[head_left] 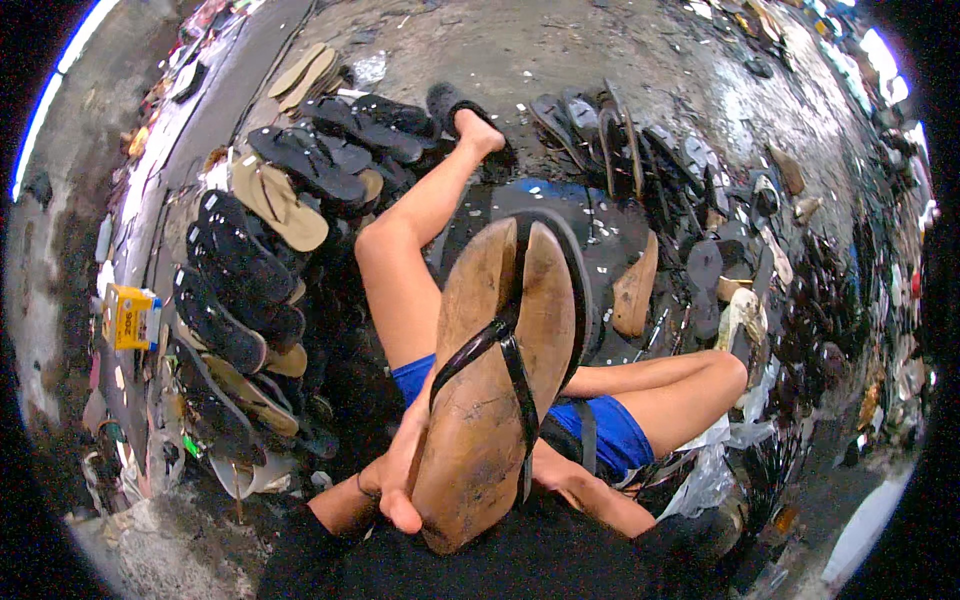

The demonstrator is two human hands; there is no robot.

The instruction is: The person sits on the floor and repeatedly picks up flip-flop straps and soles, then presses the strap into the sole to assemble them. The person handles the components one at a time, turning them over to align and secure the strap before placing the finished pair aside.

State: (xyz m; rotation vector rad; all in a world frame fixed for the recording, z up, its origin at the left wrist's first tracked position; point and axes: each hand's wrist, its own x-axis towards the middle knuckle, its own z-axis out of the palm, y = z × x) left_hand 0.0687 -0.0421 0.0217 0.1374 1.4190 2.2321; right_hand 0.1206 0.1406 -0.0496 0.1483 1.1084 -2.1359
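Filling the center of the frame, a wooden last (465, 425) stands toe-up, tilted slightly right, with a glossy black strap (460, 362) forked across its face and a dark sole (588, 310) showing along its right edge. The left grip (402, 470) is closed on the last's lower left edge, thumb beside the heel, leaving the toe well above the hold. The right grip (548, 466) sits at the lower right edge, mostly hidden behind the last; how far its fingers are closed cannot be told. Tan sandals (278, 200) lie among dark ones at left, near a yellow box (132, 318); another wooden last (635, 288) rests right of center.
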